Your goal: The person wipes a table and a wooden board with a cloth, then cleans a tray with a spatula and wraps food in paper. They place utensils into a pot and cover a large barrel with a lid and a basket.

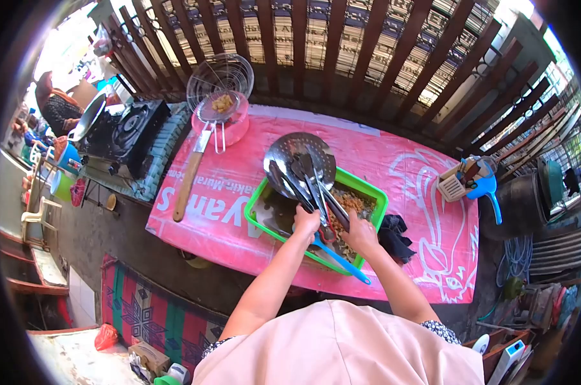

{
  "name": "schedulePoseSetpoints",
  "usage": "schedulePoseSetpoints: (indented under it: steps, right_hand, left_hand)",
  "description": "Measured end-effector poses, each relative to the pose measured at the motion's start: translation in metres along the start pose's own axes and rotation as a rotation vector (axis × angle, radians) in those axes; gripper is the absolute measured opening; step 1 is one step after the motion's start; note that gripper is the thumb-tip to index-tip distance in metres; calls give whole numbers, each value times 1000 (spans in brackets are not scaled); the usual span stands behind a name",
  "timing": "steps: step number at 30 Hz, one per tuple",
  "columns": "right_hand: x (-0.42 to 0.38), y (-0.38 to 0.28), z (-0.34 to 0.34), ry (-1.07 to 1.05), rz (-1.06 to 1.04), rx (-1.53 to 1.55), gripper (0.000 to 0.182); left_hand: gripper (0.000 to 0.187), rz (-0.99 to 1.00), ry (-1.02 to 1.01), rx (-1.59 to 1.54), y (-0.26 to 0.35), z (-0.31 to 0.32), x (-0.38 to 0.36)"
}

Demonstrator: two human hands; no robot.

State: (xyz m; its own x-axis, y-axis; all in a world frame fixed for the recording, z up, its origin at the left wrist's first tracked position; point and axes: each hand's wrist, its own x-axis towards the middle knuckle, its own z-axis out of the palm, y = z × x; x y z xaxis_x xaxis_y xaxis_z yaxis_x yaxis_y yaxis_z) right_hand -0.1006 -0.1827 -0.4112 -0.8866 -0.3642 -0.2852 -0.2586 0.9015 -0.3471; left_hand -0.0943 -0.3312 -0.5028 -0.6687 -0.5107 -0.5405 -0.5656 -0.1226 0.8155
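The left hand (307,222) and right hand (360,235) grasp a cluster of metal utensils (312,181) above a green tray (375,187) on the pink worktop (223,176); which handle each holds is hard to tell. A perforated skimmer (281,154) tops the cluster. Brown scraps (349,201) lie in the tray, and a black cloth (396,239) sits just right of it.
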Motion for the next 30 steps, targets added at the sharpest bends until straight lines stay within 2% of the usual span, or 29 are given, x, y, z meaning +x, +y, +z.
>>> schedulePoseSetpoints:
  steps: [5,7,9,12,14,15,17,18,21,23,25,27,29,30]
  right_hand:
    - [-16,-10,-4,30,-9,66,40]
    - [-24,-17,-1,30,10,62,41]
    - [-36,-27,1,92,23,76,41]
    - [-57,-42,5,98,86,100,41]
    - [-72,-47,8,149,103,156,41]
    - [-81,-50,9,166,133,164,41]
    - [-102,-57,7,227,192,202,41]
    - [-113,-55,5,219,208,216,42]
    - [-153,-49,-2,280,250,275,37]
    - [-185,-41,-7,382,306,258,34]
    - [-218,-22,-8,361,396,237,35]
    - [-253,-1,-7,442,472,272,34]
    - [-289,22,-7,468,547,319,33]
    - [-308,35,-7,497,586,327,33]
  left_hand:
    - [47,-62,-142,-170,18,-19,-6]
    - [25,-96,-262,-175,26,-35,-7]
    - [19,-41,-270,-57,28,-45,-11]
    - [19,-44,-354,-104,23,-53,-25]
    - [35,-56,-297,-170,17,-50,-33]
    - [35,-52,-326,-150,17,-50,-40]
    - [17,54,-404,-193,20,-49,-59]
    - [17,31,-502,-258,38,-57,-86]
    - [19,110,-593,-229,39,-47,-124]
    - [20,45,-676,-292,34,-32,-151]
    - [20,48,-724,-193,39,-17,-191]
    - [19,85,-809,-109,33,3,-225]
    - [18,40,-896,-64,21,31,-257]
    - [17,90,-957,-87,8,49,-270]
